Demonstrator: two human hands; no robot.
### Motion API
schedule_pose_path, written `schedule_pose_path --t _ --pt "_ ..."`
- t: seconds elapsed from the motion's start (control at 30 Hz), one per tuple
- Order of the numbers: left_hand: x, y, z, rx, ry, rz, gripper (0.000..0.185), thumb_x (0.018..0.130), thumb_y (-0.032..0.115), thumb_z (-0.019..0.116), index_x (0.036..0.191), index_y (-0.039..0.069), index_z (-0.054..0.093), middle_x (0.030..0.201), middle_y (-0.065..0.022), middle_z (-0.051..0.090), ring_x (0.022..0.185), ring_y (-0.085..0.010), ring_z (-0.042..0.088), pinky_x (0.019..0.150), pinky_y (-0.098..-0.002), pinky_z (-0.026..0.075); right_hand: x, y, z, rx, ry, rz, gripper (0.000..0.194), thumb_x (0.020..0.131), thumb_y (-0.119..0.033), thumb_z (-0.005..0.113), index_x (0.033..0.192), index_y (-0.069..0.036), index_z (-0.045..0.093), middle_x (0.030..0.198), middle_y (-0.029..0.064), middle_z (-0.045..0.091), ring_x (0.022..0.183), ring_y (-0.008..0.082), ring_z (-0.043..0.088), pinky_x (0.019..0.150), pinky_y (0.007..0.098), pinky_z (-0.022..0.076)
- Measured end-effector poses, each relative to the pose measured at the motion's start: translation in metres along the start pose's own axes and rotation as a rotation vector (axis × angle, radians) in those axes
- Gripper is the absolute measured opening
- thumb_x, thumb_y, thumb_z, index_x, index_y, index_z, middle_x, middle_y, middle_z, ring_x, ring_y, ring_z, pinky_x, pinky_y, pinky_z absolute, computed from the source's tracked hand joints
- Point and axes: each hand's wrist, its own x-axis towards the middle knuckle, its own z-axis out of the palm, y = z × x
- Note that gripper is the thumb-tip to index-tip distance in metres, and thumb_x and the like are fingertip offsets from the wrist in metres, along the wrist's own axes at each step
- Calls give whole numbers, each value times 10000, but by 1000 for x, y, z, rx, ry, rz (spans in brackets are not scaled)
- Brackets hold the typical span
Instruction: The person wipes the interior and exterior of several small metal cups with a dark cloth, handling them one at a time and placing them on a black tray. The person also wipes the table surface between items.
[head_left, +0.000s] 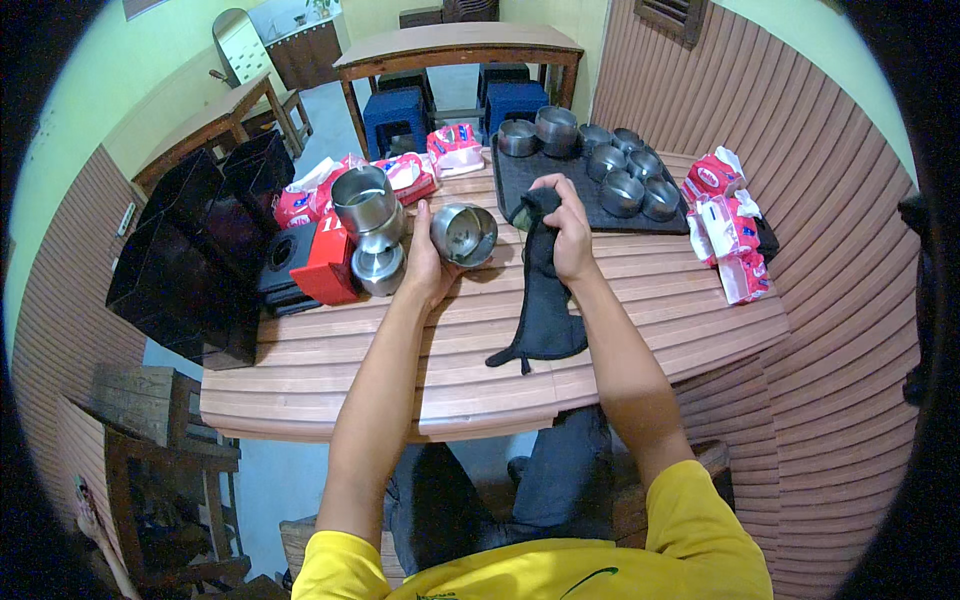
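Observation:
My left hand (427, 266) holds a round steel cup (459, 238) with its open mouth turned towards me. In my right hand (571, 236) a black cloth (551, 315) is bunched at the top, and its loose lower part hangs over the table. A bit of green shows at the bunched end. Just left of my left hand stands a stack of steel cups (366, 202). Beyond my right hand, a black tray (544, 180) carries several more steel cups (621, 193), two of them stacked at its far side.
Pink-and-white tissue packs (456, 150) line the far edge, with more tissue packs (727, 214) at right. A red stand (326, 262) and black open bins (187, 262) occupy the left. Another person's hand (88, 517) shows at lower left. Ribbed wall panelling (825, 225) borders the right side.

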Motion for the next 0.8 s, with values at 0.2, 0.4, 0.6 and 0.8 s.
schedule_pose_path --t 0.2,0.4,0.6,0.8 --pt "1 5 3 49 18 60 693 1079 692 412 1311 85 651 1185 -147 760 1037 -324 763 812 -530 641 -2 -27 7 -93 -66 87 238 765 64 699 970 -24 615 878 72 572 918 224 605 854 318 479" --pt "-8 8 1 4 70 72 653 1068 672 468 1313 98 658 1188 -135 761 1036 -318 759 822 -531 639 -8 -41 -2 -722 15 -248 275 785 -248 868 908 -64 704 1003 62 679 1206 359 556 1007 525 400" --pt "-13 15 2 -3 -34 17 742 1057 712 403 1314 67 667 1207 -188 760 1025 -352 773 782 -490 656 -9 -35 -8 -444 135 57 317 971 -361 764 994 -45 743 929 106 700 982 358 650 903 411 486" --pt "-15 22 -1 -75 -167 -19 798 1051 717 344 1312 36 668 1210 -236 754 1015 -391 780 748 -467 669 -11 -39 -3 681 89 772 356 1072 -406 634 965 -82 737 820 37 719 734 196 681 726 342 554"
